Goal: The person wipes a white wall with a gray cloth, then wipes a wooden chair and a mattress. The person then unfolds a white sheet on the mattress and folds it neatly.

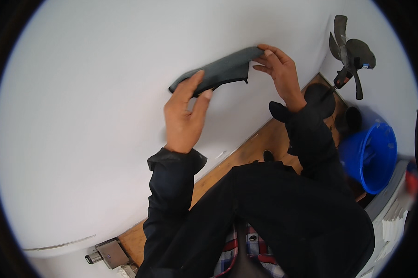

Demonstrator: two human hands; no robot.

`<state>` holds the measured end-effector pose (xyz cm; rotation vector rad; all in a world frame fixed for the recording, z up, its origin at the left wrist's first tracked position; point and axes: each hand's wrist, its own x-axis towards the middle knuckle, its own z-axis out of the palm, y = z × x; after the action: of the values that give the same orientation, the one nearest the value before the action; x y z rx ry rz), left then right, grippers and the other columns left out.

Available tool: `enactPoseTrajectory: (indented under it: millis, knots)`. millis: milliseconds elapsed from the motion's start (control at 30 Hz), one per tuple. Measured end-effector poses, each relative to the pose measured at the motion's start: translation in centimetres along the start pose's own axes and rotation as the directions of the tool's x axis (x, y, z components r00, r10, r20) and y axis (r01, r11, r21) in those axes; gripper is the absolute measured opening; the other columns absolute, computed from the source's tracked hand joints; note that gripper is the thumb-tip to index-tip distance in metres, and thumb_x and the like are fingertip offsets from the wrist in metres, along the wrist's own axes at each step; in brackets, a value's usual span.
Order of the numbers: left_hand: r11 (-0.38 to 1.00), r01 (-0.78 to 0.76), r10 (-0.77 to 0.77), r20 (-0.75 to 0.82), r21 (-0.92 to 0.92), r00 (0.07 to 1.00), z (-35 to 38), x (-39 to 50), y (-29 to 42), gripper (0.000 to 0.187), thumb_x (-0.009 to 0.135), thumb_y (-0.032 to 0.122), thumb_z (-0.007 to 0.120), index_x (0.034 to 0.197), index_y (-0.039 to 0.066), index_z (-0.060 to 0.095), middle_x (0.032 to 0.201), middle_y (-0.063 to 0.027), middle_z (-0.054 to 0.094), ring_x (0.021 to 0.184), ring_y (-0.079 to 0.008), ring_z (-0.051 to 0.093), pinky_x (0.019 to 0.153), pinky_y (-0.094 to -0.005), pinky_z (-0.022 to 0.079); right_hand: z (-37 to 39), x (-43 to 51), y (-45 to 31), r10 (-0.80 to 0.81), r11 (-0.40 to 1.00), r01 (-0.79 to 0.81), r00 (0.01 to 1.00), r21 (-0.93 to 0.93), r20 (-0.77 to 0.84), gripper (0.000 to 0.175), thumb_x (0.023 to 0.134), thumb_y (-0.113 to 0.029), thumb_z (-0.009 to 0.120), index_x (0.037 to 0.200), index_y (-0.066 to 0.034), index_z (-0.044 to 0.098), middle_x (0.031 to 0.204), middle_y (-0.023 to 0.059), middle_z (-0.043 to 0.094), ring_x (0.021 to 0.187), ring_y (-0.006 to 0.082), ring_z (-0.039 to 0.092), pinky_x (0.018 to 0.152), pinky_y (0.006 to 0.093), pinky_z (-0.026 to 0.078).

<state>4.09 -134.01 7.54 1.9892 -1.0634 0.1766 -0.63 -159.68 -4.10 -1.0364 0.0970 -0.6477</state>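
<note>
A dark grey-green curved panel, perhaps a moulded plastic cover [226, 66], is held up between both hands in front of a white wall. My left hand [186, 111] grips its lower left end, fingers over the outer face and thumb near the black lower edge. At the upper right tip, my right hand [280, 71] pinches the panel between thumb and fingers. A small black prong sticks out at the panel's lower right corner. The panel's inner side is hidden.
At right a fan with dark blades [349, 52] stands in the corner, above a blue plastic bucket [351, 156]. A metal box-like device [112, 254] lies at lower left by the wall. Brown flooring [264, 139] runs along the white wall [91, 121].
</note>
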Motion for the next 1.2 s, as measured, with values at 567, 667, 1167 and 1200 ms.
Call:
enactPoseTrajectory:
  millis: [567,667,1167,1200]
  knots:
    - [0.909,-0.040,-0.141,0.396,0.416,0.907,-7.9,-13.6,-8.9,0.031,0.095,0.012,0.068,0.124,0.002,0.068,0.113,-0.0195,0.071,0.100,-0.0410,0.067,0.084,-0.0443,0.055,13.5,-19.4,21.5,0.673,0.728,-0.682,0.731,0.070,0.113,0.043,0.105,-0.018,0.059,0.141,0.0036,0.052,0.130,0.0159,0.064,0.117,0.0282,0.068,0.094,0.0402,0.059]
    - [0.887,0.002,-0.215,0.411,0.461,0.886,-11.3,-17.1,-10.4,0.031,0.095,0.013,0.067,0.124,0.002,0.067,0.112,-0.0193,0.070,0.098,-0.0410,0.067,0.082,-0.0461,0.055,16.8,-22.1,23.5,0.723,0.671,-0.740,0.666,0.043,0.184,0.045,0.104,-0.017,0.058,0.143,0.0047,0.050,0.132,0.0171,0.062,0.119,0.0287,0.067,0.096,0.0408,0.058]
    - [0.943,0.093,-0.208,0.346,0.321,0.915,-11.6,-19.2,-11.1,0.033,0.095,0.011,0.068,0.125,-0.001,0.067,0.114,-0.0208,0.070,0.099,-0.0411,0.067,0.084,-0.0450,0.055,15.9,-22.5,23.4,0.709,0.690,-0.720,0.693,0.073,0.132,0.043,0.105,-0.017,0.056,0.142,0.0051,0.051,0.132,0.0169,0.061,0.117,0.0284,0.066,0.097,0.0426,0.057]
    - [0.951,0.068,-0.176,0.347,0.301,0.921,-11.2,-19.1,-11.0,0.034,0.095,0.011,0.068,0.126,-0.001,0.066,0.115,-0.0211,0.070,0.100,-0.0411,0.067,0.085,-0.0451,0.055,15.5,-22.5,22.9,0.701,0.703,-0.707,0.708,0.083,0.091,0.043,0.105,-0.017,0.056,0.142,0.0052,0.051,0.130,0.0166,0.062,0.116,0.0280,0.067,0.096,0.0420,0.057]
